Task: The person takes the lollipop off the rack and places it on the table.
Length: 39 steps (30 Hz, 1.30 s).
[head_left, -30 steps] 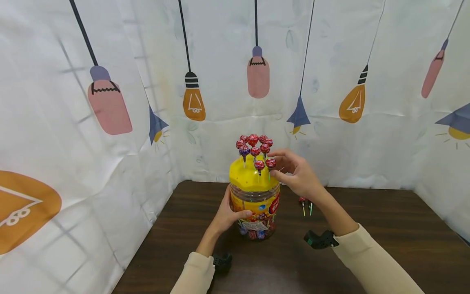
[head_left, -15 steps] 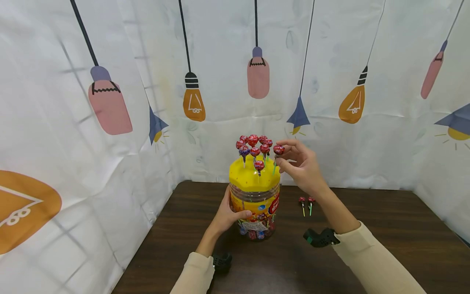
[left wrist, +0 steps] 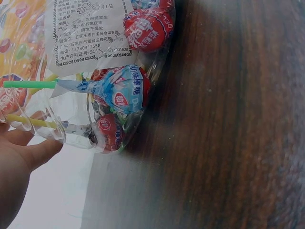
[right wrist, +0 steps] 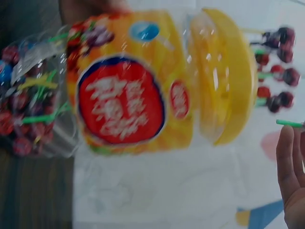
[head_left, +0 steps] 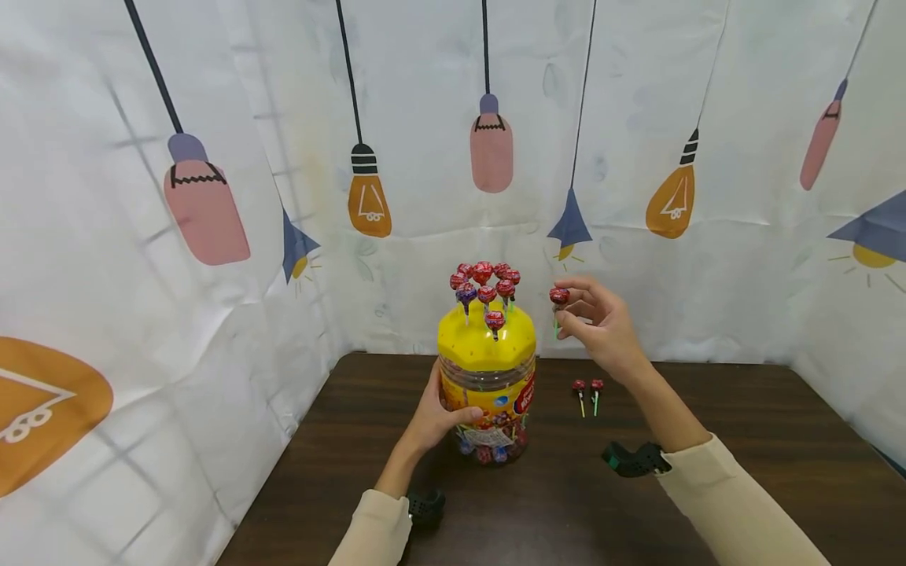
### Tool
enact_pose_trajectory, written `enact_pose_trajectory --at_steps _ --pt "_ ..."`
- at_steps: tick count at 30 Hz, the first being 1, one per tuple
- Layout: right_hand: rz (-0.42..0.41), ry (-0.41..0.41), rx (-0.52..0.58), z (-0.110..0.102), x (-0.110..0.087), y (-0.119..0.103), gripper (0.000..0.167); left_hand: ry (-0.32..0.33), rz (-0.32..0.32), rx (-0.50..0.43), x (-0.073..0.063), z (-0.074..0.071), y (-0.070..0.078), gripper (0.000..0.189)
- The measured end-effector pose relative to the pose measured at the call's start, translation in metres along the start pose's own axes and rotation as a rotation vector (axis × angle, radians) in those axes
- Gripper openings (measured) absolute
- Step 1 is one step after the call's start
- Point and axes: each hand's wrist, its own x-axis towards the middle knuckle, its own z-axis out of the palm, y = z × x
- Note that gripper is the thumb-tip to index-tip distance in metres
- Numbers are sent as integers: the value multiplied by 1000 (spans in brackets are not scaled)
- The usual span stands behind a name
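Observation:
A clear plastic jar with a printed label stands upright on the table, holding wrapped lollipops inside. Its yellow lid has several lollipops standing in it by their sticks, mostly red ones and one purple. My left hand grips the jar's left side, thumb across the front. Right of the lid and in the air, my right hand pinches a red lollipop by its green stick, head up. In the right wrist view only the tip of that stick shows beside my fingers.
Two red lollipops, one on a yellow stick and one on a green stick, lie on the dark wooden table to the jar's right. A white printed curtain hangs behind and at the sides.
My right hand has drawn a red lollipop out of the lid's front right and carried it rightward, away from the jar. My left hand keeps its grip on the jar.

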Motion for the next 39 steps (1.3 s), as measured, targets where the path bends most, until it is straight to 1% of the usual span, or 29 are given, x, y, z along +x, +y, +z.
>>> enact_pose_trajectory --at_steps 10,17,20,24,30,34,39 --pt "123 34 -7 -34 -16 42 36 -3 7 -4 0 0 0 94" --pt "203 34 7 -54 -29 69 34 -2 9 0 1 0 -1 95" --pt "238 23 -3 -61 -36 81 34 2 8 6 1 0 -2 95" --pt "276 10 -35 -70 -45 96 34 5 0 11 1 0 -2 95" --pt "341 8 -57 -81 -56 118 35 -2 12 -5 1 -1 -4 95" --pt "402 0 -66 -86 -64 129 35 -3 10 -9 1 -1 -4 95" --pt "450 -31 -73 -92 -72 142 38 -1 6 -10 1 -1 -4 96"
